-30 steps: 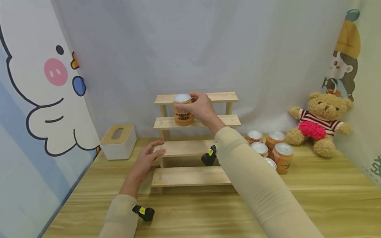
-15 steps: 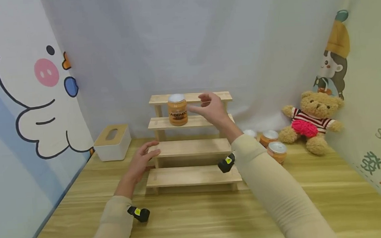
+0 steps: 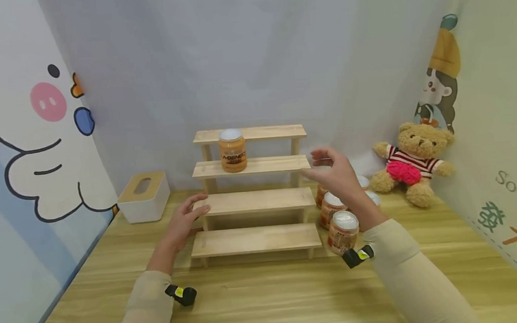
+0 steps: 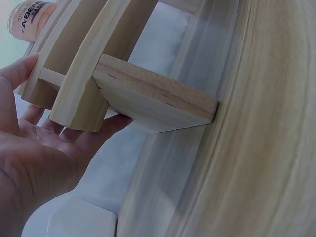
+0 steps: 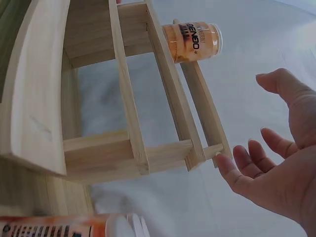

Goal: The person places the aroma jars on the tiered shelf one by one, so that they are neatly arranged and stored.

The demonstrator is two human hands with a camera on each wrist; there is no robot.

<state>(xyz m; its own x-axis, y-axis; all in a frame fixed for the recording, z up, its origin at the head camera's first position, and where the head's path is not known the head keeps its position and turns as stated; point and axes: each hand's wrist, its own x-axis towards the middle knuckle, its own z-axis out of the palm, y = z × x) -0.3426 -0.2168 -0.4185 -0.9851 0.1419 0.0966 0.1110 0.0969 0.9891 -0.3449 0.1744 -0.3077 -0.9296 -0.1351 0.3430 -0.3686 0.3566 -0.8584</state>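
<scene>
A wooden tiered display rack [image 3: 256, 238] stands on the table. My left hand [image 3: 183, 223] holds its left end, thumb and fingers to either side of a shelf's end in the left wrist view. A jar [image 3: 233, 151] with an orange label and a pale lid stands upright on the second shelf from the top, left of middle. My right hand [image 3: 338, 172] is off to the right of the rack, thumb and fingers parted, with nothing held. In the right wrist view its fingertips overlap the end of the upper shelves. Several similar jars [image 3: 343, 233] stand below that hand and wrist, partly hidden.
A white tissue box [image 3: 144, 209] with a wooden top sits left of the rack. At the back right a teddy bear [image 3: 421, 146] leans against the patterned wall. A grey curtain [image 3: 255, 56] hangs behind the rack.
My right hand has let go of the jar on the shelf and moved right and down toward the other jars. The left hand stays at the rack while the head view swings right.
</scene>
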